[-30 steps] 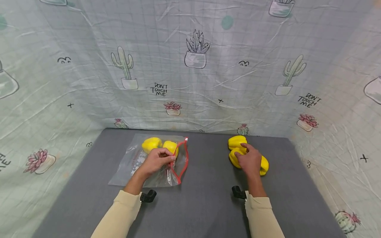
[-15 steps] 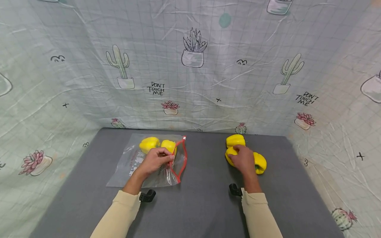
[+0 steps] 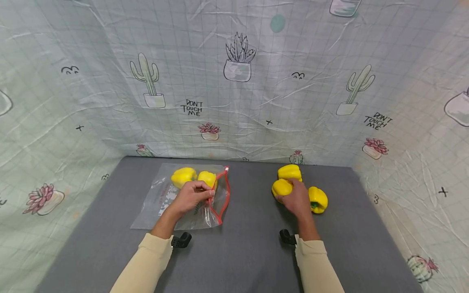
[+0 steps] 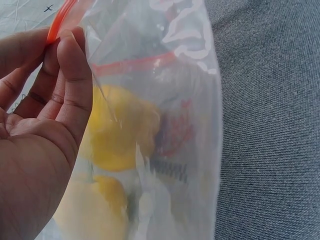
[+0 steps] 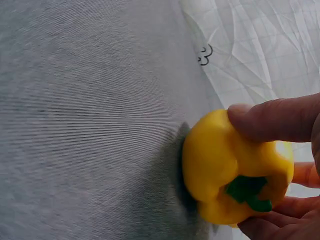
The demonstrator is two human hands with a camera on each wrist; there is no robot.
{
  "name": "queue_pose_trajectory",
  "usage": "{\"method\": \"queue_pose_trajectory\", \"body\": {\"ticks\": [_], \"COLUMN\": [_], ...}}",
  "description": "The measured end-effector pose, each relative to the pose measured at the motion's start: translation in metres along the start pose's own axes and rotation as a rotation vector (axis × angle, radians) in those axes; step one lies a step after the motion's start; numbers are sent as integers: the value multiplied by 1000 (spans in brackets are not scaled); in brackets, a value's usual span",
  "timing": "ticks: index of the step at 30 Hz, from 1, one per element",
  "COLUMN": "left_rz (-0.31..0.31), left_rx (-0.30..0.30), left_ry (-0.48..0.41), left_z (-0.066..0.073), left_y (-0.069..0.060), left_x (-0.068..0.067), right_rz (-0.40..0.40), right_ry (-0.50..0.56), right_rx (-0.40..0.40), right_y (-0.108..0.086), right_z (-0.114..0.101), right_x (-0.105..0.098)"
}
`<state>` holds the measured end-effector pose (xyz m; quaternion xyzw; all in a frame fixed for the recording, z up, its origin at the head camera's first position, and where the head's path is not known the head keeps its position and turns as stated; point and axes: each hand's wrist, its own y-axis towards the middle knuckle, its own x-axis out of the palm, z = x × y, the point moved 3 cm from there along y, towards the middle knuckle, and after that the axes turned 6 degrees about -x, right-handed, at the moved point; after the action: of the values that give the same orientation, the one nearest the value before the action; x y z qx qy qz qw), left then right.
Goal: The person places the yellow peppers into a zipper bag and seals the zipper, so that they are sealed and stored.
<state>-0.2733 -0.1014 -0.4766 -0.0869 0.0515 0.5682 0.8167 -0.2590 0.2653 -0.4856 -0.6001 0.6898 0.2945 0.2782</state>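
A clear zip bag [image 3: 150, 207] with a red zip edge lies at the left, two yellow peppers [image 3: 184, 177] inside it. My left hand [image 3: 189, 199] pinches the bag's red edge between thumb and fingers; the left wrist view shows the pinch on the red strip [image 4: 61, 19]. At the right, my right hand [image 3: 298, 200] grips a yellow pepper [image 3: 281, 189] from its right side. In the right wrist view thumb and fingers hold this pepper [image 5: 210, 160] around its green stem end, close to the table.
Another yellow pepper [image 3: 289, 172] lies just behind the gripped one, and one more [image 3: 318, 200] lies to the right of my right hand. The grey table [image 3: 242, 252] ends at a patterned cloth backdrop [image 3: 256, 138] behind and at both sides.
My right hand has closed on the middle pepper and shifted it slightly left, away from the right-hand one. My left hand keeps its pinch on the bag; the head view has shifted a little.
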Motion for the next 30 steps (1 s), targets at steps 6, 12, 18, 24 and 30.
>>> {"method": "queue_pose_trajectory", "body": {"ticks": [6, 12, 18, 24, 30], "left_rz": [12, 15, 15, 17, 16], "left_rx": [-8, -19, -21, -18, -20], "left_ry": [14, 22, 18, 24, 26], "left_z": [-1, -2, -1, 0, 0], "left_y": [0, 0, 0, 0, 0], "left_x": [-1, 0, 0, 0, 0], "right_rz": [16, 37, 27, 4, -24], "right_ry": [26, 94, 139, 169, 190], "right_rx": [0, 21, 31, 0, -17], "right_y": [-3, -6, -7, -8, -8], "right_z": [0, 4, 1, -8, -12], "right_x": [3, 6, 8, 8, 11]}}
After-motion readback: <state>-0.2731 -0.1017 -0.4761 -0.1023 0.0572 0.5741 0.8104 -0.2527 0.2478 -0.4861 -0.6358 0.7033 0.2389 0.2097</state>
